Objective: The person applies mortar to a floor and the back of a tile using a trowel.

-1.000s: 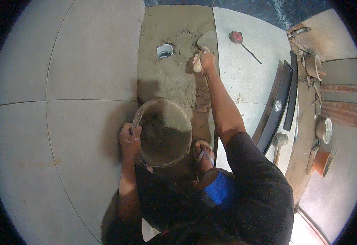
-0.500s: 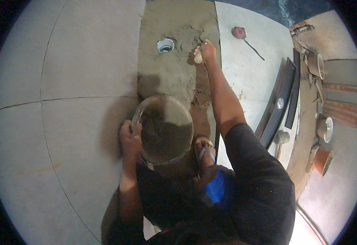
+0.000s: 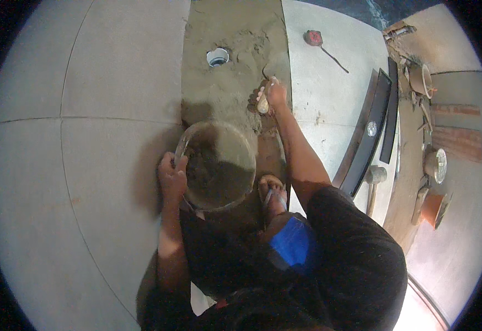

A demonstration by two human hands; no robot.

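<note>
My left hand (image 3: 173, 176) is closed on the left rim of a round bucket (image 3: 250, 185), which is tilted so its opening faces up at me. Wet grey mortar lies inside it, partly in shadow. My right hand (image 3: 276, 95) grips a trowel by its pale, rounded handle (image 3: 263, 105); the blade is hard to make out against the mortar. Beneath it runs a strip of wet mortar (image 3: 213, 88) between pale floor tiles, smooth in places and lumpy near the trowel. A round white pipe opening (image 3: 218, 57) sits in the strip, ahead and left of my right hand.
Large tiles (image 3: 125, 66) flank the strip on the left. On the right tiles lie a red-and-black tape measure (image 3: 313, 38), long dark channels (image 3: 378, 113) and a mallet (image 3: 376, 175). Farther right stand several buckets, one orange (image 3: 433, 207), near reddish planks (image 3: 459, 142). My sandalled foot (image 3: 273, 193) is beside the bucket.
My right hand has drawn the trowel back toward me along the strip's right side. My left hand still holds the bucket. The whole view has shifted slightly.
</note>
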